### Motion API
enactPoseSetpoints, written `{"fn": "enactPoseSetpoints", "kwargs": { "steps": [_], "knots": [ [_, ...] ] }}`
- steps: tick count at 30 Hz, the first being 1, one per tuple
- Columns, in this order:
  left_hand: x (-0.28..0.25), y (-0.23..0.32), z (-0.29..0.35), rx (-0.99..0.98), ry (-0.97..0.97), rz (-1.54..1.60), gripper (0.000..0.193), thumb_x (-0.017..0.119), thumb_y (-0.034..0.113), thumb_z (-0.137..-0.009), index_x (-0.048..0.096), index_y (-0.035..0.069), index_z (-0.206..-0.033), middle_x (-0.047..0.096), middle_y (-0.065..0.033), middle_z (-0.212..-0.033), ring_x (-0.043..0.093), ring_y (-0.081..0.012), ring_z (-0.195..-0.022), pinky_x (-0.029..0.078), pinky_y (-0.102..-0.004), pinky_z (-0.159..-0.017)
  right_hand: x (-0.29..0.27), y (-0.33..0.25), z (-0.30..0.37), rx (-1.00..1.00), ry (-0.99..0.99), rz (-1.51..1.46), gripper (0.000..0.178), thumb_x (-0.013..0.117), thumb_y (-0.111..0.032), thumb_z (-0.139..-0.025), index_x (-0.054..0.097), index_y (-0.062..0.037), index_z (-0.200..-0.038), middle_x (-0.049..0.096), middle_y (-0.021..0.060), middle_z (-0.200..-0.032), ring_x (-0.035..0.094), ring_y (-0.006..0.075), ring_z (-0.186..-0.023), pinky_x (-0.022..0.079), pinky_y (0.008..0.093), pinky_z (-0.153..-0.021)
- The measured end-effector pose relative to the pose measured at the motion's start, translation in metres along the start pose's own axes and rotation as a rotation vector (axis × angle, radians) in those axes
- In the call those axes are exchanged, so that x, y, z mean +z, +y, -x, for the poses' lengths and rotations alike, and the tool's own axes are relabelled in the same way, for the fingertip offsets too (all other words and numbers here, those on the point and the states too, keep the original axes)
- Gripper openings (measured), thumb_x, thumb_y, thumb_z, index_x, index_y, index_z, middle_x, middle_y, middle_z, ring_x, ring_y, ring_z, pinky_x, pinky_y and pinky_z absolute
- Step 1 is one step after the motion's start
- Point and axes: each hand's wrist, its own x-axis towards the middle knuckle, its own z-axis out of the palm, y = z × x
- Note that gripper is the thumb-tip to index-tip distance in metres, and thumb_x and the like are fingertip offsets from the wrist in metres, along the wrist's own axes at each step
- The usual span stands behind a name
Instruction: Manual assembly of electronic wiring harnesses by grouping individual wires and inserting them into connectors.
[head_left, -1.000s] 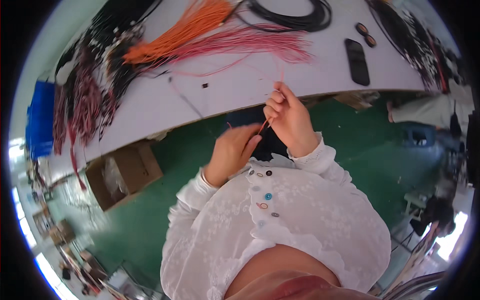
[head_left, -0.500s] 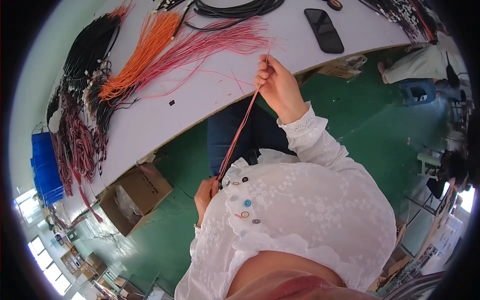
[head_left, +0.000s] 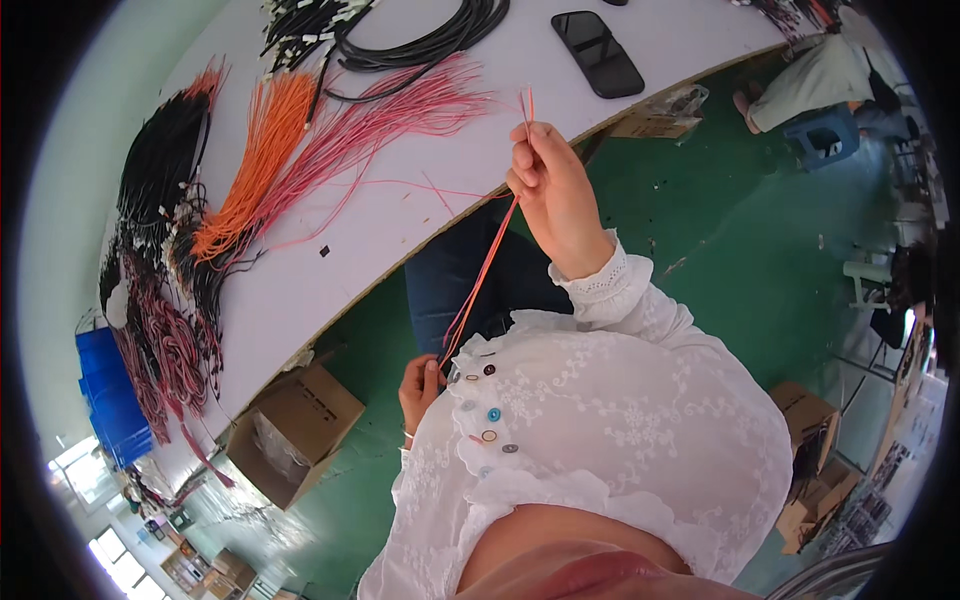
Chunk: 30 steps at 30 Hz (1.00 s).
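Note:
Several thin red and orange wires (head_left: 487,258) stretch from my lap up over the table's front edge. My right hand (head_left: 545,180) pinches them near their upper end, and their tips stick out above the fingers. Low by my waist, my left hand (head_left: 422,388) is closed round their lower end, which is partly hidden by the white blouse. On the white table lie a fan of pink-red wires (head_left: 400,115), a bundle of orange wires (head_left: 262,150) and a bundle of black wires (head_left: 160,170). A single pink wire runs along the table toward my right hand.
A coil of thick black cable (head_left: 440,40) and a black phone (head_left: 598,55) lie at the back. Braided red-black cables (head_left: 172,345) hang off the table's left end, by a blue bin (head_left: 112,385). An open cardboard box (head_left: 300,425) stands below. A person sits at the right near a blue stool (head_left: 822,138).
My right hand stays pinched on the wires, whose orange strands now show more clearly. The view has shifted, so the table and its bundles appear further left. My left hand still grips the lower end.

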Motion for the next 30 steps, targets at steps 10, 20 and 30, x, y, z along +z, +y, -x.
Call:
{"fn": "enactPoseSetpoints", "kwargs": {
  "steps": [10, 20, 30],
  "knots": [
    [0.065, 0.189, -0.078, 0.676, -0.176, -0.278, 0.026, 0.071, 0.001, -0.090, 0.071, 0.003, -0.116, 0.067, -0.0045, -0.090, 0.059, -0.0128, -0.076, 0.045, -0.0268, -0.068, 0.009, -0.038, 0.033, -0.173, -0.145, 0.552, 0.020, 0.051, -0.021, -0.108, 0.060, -0.0044, -0.103, 0.052, -0.0046, -0.084, 0.035, 0.0029, -0.067, 0.030, 0.0208, -0.061],
    [0.137, 0.284, -0.103, 0.666, -0.645, 0.001, 0.024, 0.073, -0.005, -0.090, 0.067, 0.000, -0.113, 0.070, -0.0049, -0.095, 0.067, -0.0090, -0.083, 0.056, -0.0222, -0.072, -0.007, -0.069, 0.064, -0.196, -0.182, 0.946, 0.020, 0.055, -0.015, -0.106, 0.066, 0.0007, -0.111, 0.055, -0.0018, -0.085, 0.044, 0.0060, -0.074, 0.037, 0.0217, -0.066],
    [0.139, 0.295, -0.113, 1.356, -0.405, -0.875, 0.026, 0.072, 0.003, -0.083, 0.069, 0.003, -0.108, 0.064, -0.0070, -0.091, 0.067, -0.0202, -0.075, 0.053, -0.0285, -0.061, -0.018, -0.081, 0.035, -0.438, -0.169, 1.328, 0.018, 0.071, -0.002, -0.091, 0.077, -0.0070, -0.107, 0.060, 0.0017, -0.079, 0.047, 0.0083, -0.059, 0.034, 0.0247, -0.051]
  ]
}}
